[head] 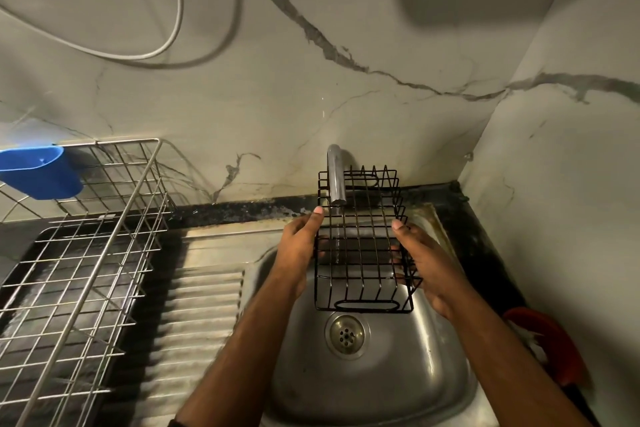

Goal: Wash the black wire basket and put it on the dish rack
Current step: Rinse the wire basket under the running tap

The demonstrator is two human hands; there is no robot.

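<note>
The black wire basket (362, 246) hangs over the steel sink (398, 381), right under the tap (336, 177). A thin stream of water falls from the tap through its wires. My left hand (298, 246) grips the basket's left side, thumb on the upper rim. My right hand (422, 260) grips its right side, fingers curled under the wires. The silver wire dish rack (86, 253) stands on the counter to the left of the sink.
A blue plastic holder (41, 172) hangs on the rack's far left corner. The ridged steel drainboard (201, 315) lies between rack and sink. A red object (550, 343) sits at the right by the wall. A white cable (173, 28) loops on the marble wall.
</note>
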